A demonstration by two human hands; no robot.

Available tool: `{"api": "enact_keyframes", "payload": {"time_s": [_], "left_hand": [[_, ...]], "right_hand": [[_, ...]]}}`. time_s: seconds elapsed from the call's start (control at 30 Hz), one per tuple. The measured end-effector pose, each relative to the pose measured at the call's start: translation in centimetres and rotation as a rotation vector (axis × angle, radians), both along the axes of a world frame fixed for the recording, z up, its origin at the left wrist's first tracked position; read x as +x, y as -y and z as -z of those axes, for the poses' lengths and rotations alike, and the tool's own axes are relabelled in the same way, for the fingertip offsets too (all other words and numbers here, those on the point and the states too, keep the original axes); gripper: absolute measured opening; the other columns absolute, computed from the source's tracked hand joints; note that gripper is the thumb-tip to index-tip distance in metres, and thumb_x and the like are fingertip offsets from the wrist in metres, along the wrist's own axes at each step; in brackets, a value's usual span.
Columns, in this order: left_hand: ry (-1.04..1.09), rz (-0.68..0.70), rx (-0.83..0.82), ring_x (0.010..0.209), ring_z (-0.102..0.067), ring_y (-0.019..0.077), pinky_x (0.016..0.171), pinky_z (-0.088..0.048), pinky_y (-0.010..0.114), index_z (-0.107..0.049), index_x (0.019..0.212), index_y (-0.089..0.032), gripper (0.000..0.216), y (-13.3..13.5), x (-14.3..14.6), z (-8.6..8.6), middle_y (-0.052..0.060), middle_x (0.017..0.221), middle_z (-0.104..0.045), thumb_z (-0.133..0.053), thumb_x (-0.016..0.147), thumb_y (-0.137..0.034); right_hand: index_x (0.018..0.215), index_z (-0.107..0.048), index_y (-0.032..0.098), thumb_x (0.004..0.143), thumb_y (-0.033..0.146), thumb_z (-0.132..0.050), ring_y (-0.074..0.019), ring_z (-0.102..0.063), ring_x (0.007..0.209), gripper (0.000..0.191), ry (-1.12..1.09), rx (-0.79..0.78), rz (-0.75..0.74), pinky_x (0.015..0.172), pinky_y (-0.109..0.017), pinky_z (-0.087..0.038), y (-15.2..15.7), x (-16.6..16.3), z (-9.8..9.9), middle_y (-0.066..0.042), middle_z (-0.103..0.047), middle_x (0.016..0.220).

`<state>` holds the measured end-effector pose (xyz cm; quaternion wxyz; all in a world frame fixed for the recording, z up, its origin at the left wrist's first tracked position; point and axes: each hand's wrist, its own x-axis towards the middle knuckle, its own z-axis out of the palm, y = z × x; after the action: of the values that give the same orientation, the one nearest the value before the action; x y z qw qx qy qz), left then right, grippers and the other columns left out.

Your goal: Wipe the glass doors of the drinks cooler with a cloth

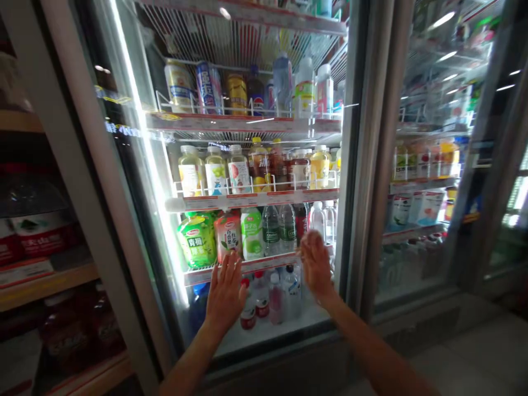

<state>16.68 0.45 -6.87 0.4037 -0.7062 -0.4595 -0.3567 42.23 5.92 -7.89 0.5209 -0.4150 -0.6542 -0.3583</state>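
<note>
Both my hands are raised before a lit drinks fridge (243,200) with reflections on its glass front. My left hand (225,291) is open, palm forward and fingers up, holding nothing. Past its fingertips stand a red drink bottle (228,231) and a large green jug (197,241). My right hand (317,269) is also raised with nothing in it; its fingers look stretched and a little blurred. Clear bottles (287,225) stand behind and beside it. Whether either palm touches the glass, I cannot tell.
Upper shelves hold cans (236,94) and juice bottles (216,171). Small bottles (275,300) stand on the fridge floor. A metal door frame (371,165) divides this fridge from another glass-fronted one at right. Wooden shelves (49,289) with large bottles are at left.
</note>
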Motion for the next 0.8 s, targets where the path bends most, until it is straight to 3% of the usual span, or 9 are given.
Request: {"api": "enact_keyframes", "payload": {"time_s": [0.07, 0.13, 0.3, 0.37, 0.5, 0.63, 0.7, 0.8], "left_hand": [[-0.004, -0.015, 0.006, 0.14, -0.016, 0.0238, 0.113, -0.022, 0.044, -0.022, 0.142, -0.01, 0.065, 0.2, -0.6, 0.6, 0.015, 0.146, -0.032, -0.045, 0.082, -0.02], [-0.01, -0.023, 0.019, 0.14, -0.015, 0.0243, 0.112, -0.022, 0.044, -0.023, 0.142, -0.009, 0.064, 0.3, -0.8, 1.1, 0.016, 0.145, -0.032, -0.044, 0.082, -0.019], [-0.016, -0.025, 0.015, 0.14, -0.016, 0.024, 0.113, -0.02, 0.045, -0.027, 0.14, -0.009, 0.062, 0.6, -1.4, 1.5, 0.016, 0.145, -0.033, -0.044, 0.081, -0.019], [-0.012, -0.038, 0.01, 0.14, -0.016, 0.024, 0.113, -0.019, 0.045, -0.027, 0.14, -0.008, 0.061, 0.8, -2.2, 1.5, 0.016, 0.145, -0.033, -0.044, 0.082, -0.019], [0.017, -0.07, 0.011, 0.14, -0.015, 0.0235, 0.113, -0.019, 0.045, -0.024, 0.141, -0.009, 0.063, 1.4, -4.2, 1.6, 0.017, 0.145, -0.033, -0.044, 0.082, -0.018], [0.008, -0.098, -0.005, 0.14, -0.014, 0.0241, 0.113, -0.019, 0.046, -0.021, 0.142, -0.01, 0.066, 1.8, -5.9, 1.8, 0.017, 0.144, -0.034, -0.045, 0.081, -0.017], [0.017, -0.114, -0.002, 0.14, -0.014, 0.0239, 0.113, -0.019, 0.046, -0.02, 0.143, -0.011, 0.067, 1.8, -6.9, 1.6, 0.016, 0.145, -0.033, -0.045, 0.081, -0.017], [0.072, -0.142, 0.018, 0.139, -0.016, 0.0245, 0.112, -0.019, 0.049, -0.018, 0.143, -0.013, 0.066, 1.8, -8.3, 0.9, 0.017, 0.145, -0.032, -0.044, 0.083, -0.018]], "right_hand": [[0.147, -0.011, 0.025, 0.088, 0.013, -0.038, -0.0281, -0.011, 0.142, 0.066, -0.161, 0.049, 0.048, 0.108, -0.057, -0.029, -0.3, -0.1, -0.5, -0.005, -0.01, 0.155], [0.147, -0.013, 0.021, 0.086, 0.01, -0.037, -0.0295, -0.007, 0.142, 0.066, -0.14, 0.037, 0.026, 0.108, -0.057, -0.028, -0.1, -1.8, -0.1, -0.007, -0.007, 0.155], [0.137, -0.04, 0.022, 0.083, 0.013, -0.044, -0.0221, -0.015, 0.141, 0.055, 0.376, -0.076, -0.129, 0.115, -0.044, -0.02, 1.7, -7.4, 1.6, -0.002, -0.032, 0.149], [0.133, -0.046, 0.023, 0.084, 0.016, -0.045, -0.0199, -0.018, 0.14, 0.05, 0.425, -0.051, -0.149, 0.116, -0.042, -0.016, 1.7, -8.0, 0.5, -0.001, -0.04, 0.145], [0.135, -0.044, 0.018, 0.084, 0.014, -0.043, -0.0244, -0.017, 0.141, 0.051, 0.149, -0.032, -0.081, 0.113, -0.049, -0.018, 1.1, -8.5, -2.0, -0.008, -0.04, 0.144], [0.136, -0.042, 0.022, 0.085, 0.015, -0.042, -0.02, -0.022, 0.139, 0.052, 0.477, -0.039, -0.199, 0.115, -0.043, -0.018, 1.8, -10.5, -1.4, -0.002, -0.038, 0.145], [0.137, -0.04, 0.023, 0.086, 0.017, -0.042, -0.0172, -0.025, 0.138, 0.051, 0.604, -0.034, -0.25, 0.115, -0.04, -0.017, 1.8, -11.5, -2.1, 0.0, -0.039, 0.145], [0.137, -0.041, 0.021, 0.085, 0.017, -0.043, -0.0197, -0.022, 0.139, 0.052, 0.466, -0.029, -0.23, 0.115, -0.044, -0.014, 1.4, -12.8, -5.1, -0.004, -0.04, 0.144]]}}
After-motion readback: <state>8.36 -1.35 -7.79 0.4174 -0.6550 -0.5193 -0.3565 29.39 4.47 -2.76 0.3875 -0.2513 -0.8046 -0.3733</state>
